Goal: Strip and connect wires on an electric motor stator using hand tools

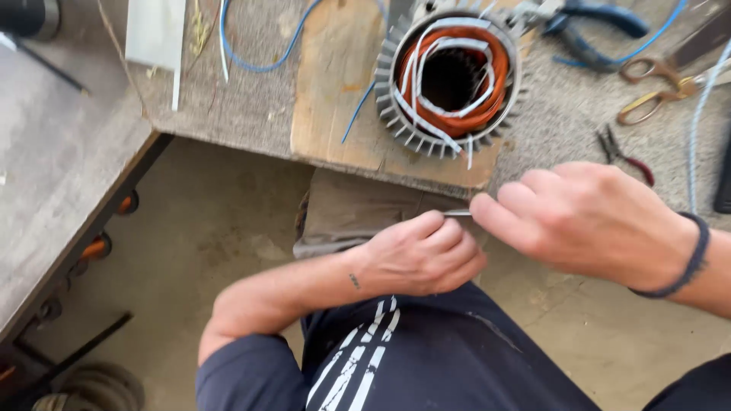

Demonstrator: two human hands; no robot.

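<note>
Nearest the camera is the person's dark lap with white stripes (365, 365). Above it the left hand (422, 255) and the right hand (586, 217) meet, fingers curled nearly closed, each pinching 1 end of 1 thin grey metal piece (458, 214). Its long axis runs left to right, roughly level, just below the bench edge. On the wooden board (327, 91) sits 1 finned motor stator (449, 76) with orange windings, opening upward. Right of it lie 1 pair of scissors (659, 84) and 2 pliers (624, 156), well apart.
</note>
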